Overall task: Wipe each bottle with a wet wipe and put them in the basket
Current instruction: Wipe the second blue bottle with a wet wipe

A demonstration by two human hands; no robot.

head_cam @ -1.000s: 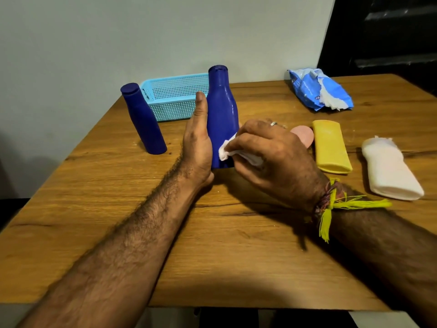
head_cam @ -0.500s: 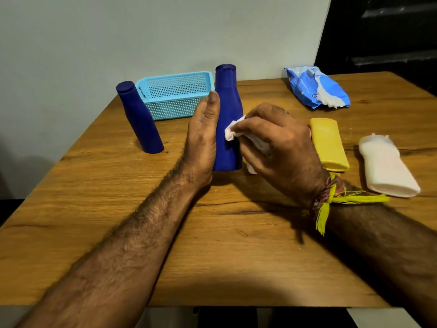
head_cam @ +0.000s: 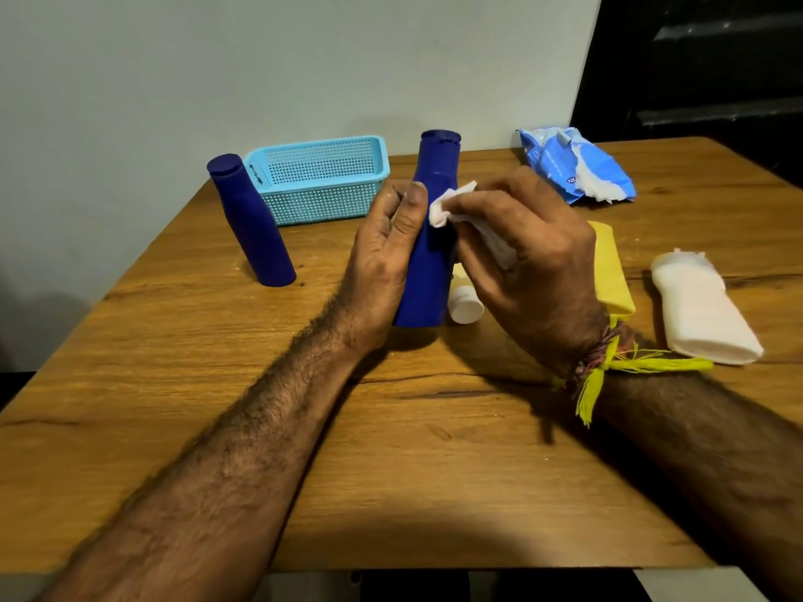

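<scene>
Blue bottle [head_cam: 428,271] stands upright on the desk [head_cam: 391,449], left hand [head_cam: 382,254] curled round it. Right hand [head_cam: 530,254] pinches a wet wipe [head_cam: 452,206] against its neck.

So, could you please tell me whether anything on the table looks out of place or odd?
Mostly the wipes packet at the back: crumpled, with white wipes spilling out. The yellow bottle and white bottle lie flat.

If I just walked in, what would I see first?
You'd spot the tall dark blue bottle in the middle of the wooden table, held by the left hand while the right hand rubs it with a white wet wipe. Behind it stand another blue bottle and a light blue basket.
</scene>
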